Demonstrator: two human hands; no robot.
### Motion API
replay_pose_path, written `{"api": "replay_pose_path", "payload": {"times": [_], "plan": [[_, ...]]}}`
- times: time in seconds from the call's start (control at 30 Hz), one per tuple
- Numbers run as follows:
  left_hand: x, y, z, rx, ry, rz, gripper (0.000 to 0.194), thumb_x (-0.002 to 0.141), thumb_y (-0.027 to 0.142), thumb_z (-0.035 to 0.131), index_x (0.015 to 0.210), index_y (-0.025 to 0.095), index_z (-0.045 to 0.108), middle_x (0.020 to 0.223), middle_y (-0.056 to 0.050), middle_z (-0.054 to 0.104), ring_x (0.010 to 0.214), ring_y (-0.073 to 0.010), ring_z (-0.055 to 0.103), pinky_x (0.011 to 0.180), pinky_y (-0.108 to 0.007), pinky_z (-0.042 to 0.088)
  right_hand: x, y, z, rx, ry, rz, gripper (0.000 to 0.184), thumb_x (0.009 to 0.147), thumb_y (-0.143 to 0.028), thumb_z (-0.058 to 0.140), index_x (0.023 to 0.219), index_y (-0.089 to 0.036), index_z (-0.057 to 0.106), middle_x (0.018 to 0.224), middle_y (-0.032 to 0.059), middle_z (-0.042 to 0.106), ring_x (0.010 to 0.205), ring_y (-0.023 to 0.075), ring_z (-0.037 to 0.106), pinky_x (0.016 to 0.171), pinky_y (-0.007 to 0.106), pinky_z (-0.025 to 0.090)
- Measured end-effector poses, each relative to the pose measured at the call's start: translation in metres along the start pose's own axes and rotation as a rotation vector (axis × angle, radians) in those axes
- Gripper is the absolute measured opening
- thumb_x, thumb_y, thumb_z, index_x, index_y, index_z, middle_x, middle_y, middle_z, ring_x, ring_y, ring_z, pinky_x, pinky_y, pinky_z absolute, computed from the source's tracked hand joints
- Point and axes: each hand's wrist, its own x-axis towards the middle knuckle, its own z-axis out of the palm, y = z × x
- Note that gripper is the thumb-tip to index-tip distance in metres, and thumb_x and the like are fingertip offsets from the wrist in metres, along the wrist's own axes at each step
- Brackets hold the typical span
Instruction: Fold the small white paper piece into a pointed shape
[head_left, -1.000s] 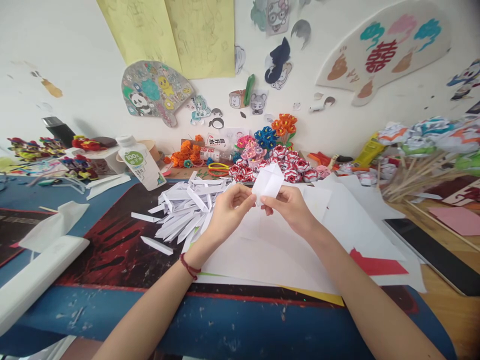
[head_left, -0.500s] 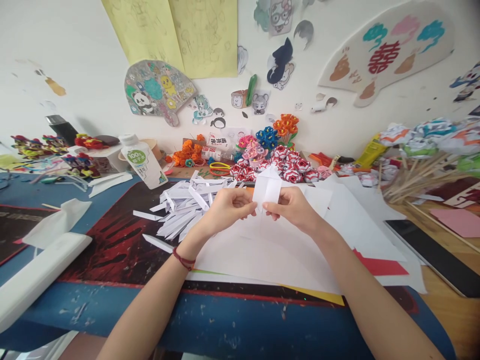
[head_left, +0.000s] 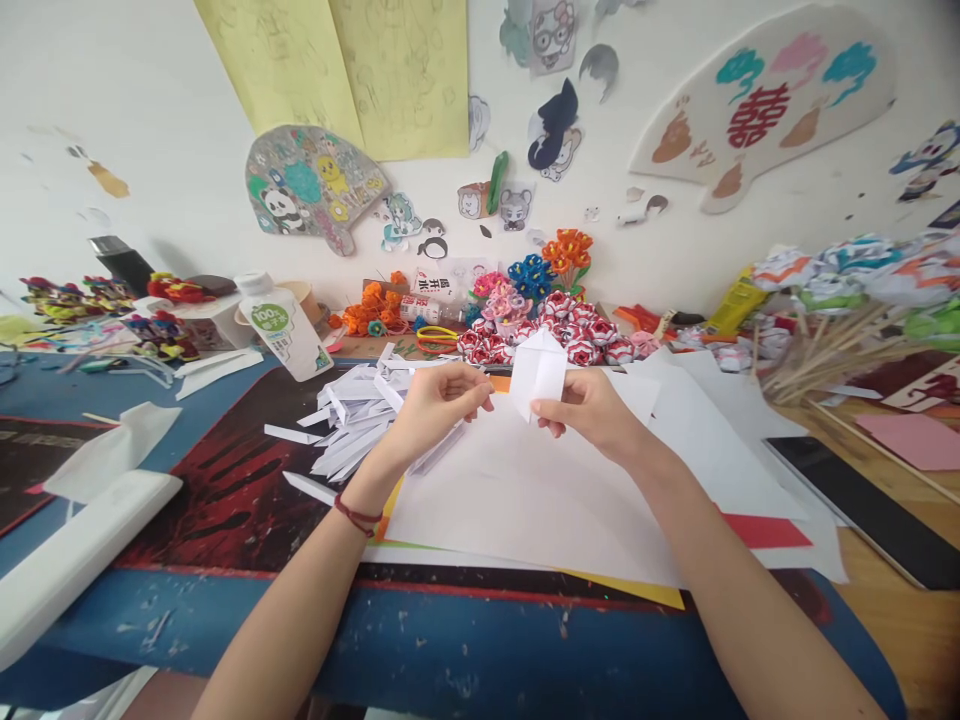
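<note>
My right hand (head_left: 581,405) pinches the lower right edge of a folded white paper piece (head_left: 538,368), thumb in front and fingers behind. The piece is upright, with a pointed top and a crease down its middle. To its left, apart from it, my left hand (head_left: 444,402) hovers with loosely curled fingers and nothing visible in them. A pile of folded white paper strips (head_left: 352,415) lies beside and behind the left hand. Beneath both hands is a large white paper sheet (head_left: 525,500), with orange, yellow and green edges showing from under it.
A white bottle (head_left: 279,325) stands behind the strips. Red-and-white paper flowers (head_left: 574,330) line the back by the wall. A black phone (head_left: 862,510) lies at right, near flowers on sticks (head_left: 832,330). At left is a long white object (head_left: 82,560).
My left hand has let go of the folded paper and moved left. My right hand keeps hold of the piece, which has shifted slightly right.
</note>
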Motion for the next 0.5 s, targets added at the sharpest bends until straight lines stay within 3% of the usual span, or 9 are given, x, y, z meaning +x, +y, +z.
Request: {"api": "replay_pose_path", "payload": {"times": [0.23, 0.5], "plan": [[-0.002, -0.001, 0.015, -0.062, -0.117, 0.002, 0.024, 0.085, 0.035, 0.059, 0.081, 0.012, 0.062, 0.073, -0.004, 0.065, 0.056, -0.0083, 0.052, 0.055, -0.021, 0.044, 0.0, 0.003, 0.005, 0.072, 0.03, -0.05, 0.021, 0.074, -0.032, 0.072, 0.073, -0.012, 0.065, 0.062, 0.0024, 0.063, 0.049, 0.0101, 0.053, 0.046, 0.023, 0.045], [-0.005, -0.01, 0.032, -0.229, 0.038, -0.004, 0.017, 0.084, 0.029, 0.058, 0.076, 0.014, 0.055, 0.065, 0.001, 0.057, 0.055, -0.0081, 0.048, 0.054, -0.021, 0.039, 0.002, 0.006, 0.019, 0.077, 0.136, -0.103, 0.018, 0.074, -0.03, 0.071, 0.075, -0.013, 0.065, 0.062, 0.0013, 0.062, 0.049, 0.0108, 0.053, 0.046, 0.024, 0.045]]}}
